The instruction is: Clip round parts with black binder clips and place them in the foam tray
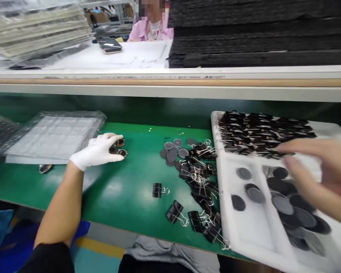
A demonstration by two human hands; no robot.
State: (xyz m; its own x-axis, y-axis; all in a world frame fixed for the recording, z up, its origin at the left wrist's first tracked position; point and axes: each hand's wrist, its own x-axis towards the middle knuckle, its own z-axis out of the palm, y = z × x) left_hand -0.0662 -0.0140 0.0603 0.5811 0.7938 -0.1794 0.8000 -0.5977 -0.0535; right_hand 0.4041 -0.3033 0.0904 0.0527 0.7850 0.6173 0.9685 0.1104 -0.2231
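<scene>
My left hand (98, 151), in a white glove, rests on the green tabletop. Its thumb and forefinger curve around a small cluster of round, shiny, watch-like pieces (121, 153) with metal rims. Motion blurs my bare right hand (324, 170) at the right, above a white foam tray (255, 231). Its thumb and forefinger are apart, and I see nothing between them. Below and beside it lie dark grey discs (304, 217) in the tray's compartments. Rows of black binder clips (261, 131) fill the tray's far part, near my right fingertips.
Loose binder clips (200, 182) are heaped left of the tray, beside grey discs (172, 153). A single clip (157, 190) lies mid-table. A clear plastic-covered tray (51, 132) lies left, another round piece (44, 168) at its edge. A shelf (159, 89) crosses overhead; a person (152, 28) sits beyond.
</scene>
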